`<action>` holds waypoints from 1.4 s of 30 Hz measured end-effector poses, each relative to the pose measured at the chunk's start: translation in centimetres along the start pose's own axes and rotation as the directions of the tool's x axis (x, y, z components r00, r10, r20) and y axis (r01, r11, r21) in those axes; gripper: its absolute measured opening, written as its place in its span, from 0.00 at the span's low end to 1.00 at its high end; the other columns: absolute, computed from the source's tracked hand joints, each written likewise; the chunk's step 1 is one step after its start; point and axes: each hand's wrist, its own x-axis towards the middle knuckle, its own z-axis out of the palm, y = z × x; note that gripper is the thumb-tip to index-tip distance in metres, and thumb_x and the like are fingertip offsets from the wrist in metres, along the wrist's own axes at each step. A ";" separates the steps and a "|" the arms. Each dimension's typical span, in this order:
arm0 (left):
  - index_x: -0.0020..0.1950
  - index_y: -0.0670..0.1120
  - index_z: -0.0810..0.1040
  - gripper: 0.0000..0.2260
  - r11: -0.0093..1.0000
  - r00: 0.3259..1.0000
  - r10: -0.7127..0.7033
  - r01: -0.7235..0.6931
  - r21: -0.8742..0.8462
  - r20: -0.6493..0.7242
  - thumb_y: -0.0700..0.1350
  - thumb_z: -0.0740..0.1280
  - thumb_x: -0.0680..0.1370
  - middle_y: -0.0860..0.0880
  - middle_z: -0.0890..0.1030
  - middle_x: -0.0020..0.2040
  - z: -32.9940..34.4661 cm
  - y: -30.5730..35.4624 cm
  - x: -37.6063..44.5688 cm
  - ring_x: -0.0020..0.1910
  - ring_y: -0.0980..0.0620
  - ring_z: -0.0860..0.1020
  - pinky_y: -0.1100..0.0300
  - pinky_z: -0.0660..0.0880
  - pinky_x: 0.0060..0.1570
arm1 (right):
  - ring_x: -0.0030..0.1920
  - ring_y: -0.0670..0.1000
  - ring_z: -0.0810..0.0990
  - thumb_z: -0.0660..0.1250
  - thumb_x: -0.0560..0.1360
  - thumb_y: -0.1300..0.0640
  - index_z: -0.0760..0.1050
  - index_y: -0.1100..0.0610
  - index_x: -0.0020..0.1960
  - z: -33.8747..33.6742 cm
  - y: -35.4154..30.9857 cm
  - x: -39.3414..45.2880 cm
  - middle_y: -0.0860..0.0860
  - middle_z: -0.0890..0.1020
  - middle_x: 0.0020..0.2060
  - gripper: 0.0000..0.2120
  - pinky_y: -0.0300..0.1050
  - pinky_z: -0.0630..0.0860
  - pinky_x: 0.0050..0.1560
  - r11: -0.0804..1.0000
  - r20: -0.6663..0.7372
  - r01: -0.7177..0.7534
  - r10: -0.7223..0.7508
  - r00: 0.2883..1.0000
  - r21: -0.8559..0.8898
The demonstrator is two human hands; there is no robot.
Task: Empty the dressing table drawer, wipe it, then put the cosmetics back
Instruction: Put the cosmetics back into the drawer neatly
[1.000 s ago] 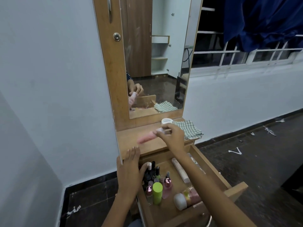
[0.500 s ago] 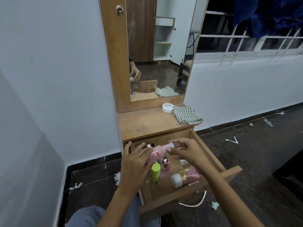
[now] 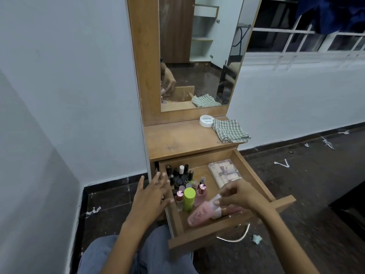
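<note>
Drawer [image 3: 254, 169] stands pulled open. Our right hand [image 3: 240, 196] pinches the pink tube [image 3: 201, 212] lying at its front. Our left hand [image 3: 151, 194], fingers spread, rests at its left wall beside the nail polish bottles [image 3: 180, 175].

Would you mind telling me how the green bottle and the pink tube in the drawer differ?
The green bottle stands upright; the pink tube lies tilted along the drawer's front. The bottle is untouched, while the right hand holds the tube's cap end. The bottle is stubbier, the tube longer. Both sit inside the open drawer.
</note>
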 end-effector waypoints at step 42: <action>0.75 0.46 0.62 0.31 0.986 0.969 -0.133 0.108 0.128 0.206 0.54 0.66 0.76 0.48 0.58 0.77 0.1 1.4 2.5 0.76 0.52 0.52 0.41 0.43 0.72 | 0.36 0.43 0.79 0.79 0.62 0.64 0.79 0.61 0.47 1.8 1.2 2.4 0.52 0.83 0.39 0.16 0.29 0.73 0.32 0.996 0.028 -0.035 0.038 0.999 -0.083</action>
